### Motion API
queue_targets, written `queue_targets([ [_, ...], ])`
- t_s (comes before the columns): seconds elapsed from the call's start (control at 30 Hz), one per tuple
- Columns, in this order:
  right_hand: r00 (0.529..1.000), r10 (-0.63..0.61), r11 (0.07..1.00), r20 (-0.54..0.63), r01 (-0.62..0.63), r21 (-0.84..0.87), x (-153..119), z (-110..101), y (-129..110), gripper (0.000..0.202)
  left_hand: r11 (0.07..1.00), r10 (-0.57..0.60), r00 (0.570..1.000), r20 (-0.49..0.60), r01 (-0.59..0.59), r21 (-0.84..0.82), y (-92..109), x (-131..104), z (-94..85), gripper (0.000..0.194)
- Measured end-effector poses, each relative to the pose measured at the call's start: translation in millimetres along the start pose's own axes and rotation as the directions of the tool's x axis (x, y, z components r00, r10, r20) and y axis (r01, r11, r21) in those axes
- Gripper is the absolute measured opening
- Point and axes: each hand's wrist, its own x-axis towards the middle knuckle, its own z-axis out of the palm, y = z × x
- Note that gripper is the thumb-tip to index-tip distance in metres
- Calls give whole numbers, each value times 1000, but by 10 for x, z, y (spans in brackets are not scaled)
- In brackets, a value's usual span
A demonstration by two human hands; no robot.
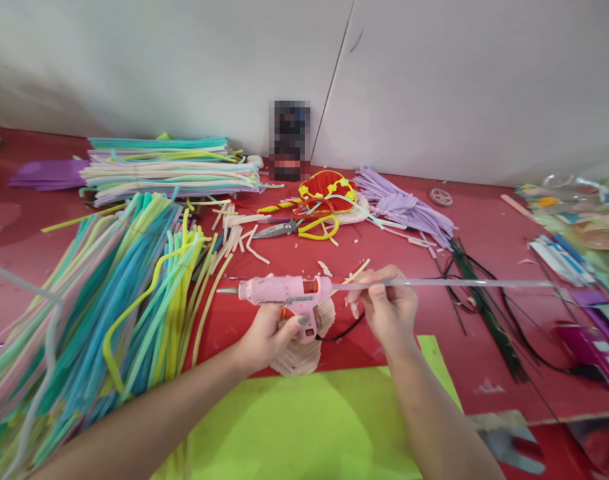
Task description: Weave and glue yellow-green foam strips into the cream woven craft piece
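Note:
My left hand (273, 333) is closed around the handle of a pink hot glue gun (277, 291), whose metal nozzle points left. In my right hand (388, 303) a long clear glue stick (449, 283) is pinched between thumb and fingers. The stick lies level, its left end at the back of the gun and its far end reaching out to the right. Behind the gun's handle, a cream ribbed piece (299, 360) rests on the red table, partly hidden by my left hand.
Bundles of coloured pipe cleaners (99, 293) fill the left side. Scissors (294, 229) with yellow and red handles lie beyond the gun, near lilac pipe cleaners (404, 203). Dark green stems (489, 313) and a black cord are at right. A lime-green sheet (304, 427) covers the front.

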Motion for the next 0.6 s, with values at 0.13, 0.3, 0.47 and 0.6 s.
queue_targets([
  [0.13,1000,-12,999,21,14,-53,8,-21,-2,10,1000,11,1000,-15,-12,-20,-16,3,10,52],
  [0.3,998,-26,990,49,33,-140,30,-74,0,11,998,25,999,-36,-27,-64,-6,6,10,57],
  [0.47,990,-108,963,89,126,-238,48,-120,-10,9,996,-23,1000,-1,23,-82,17,-2,-1,56],
  [0.6,977,-181,933,114,207,-293,49,-126,-34,8,996,-58,997,-41,55,-65,-4,-8,7,54],
])
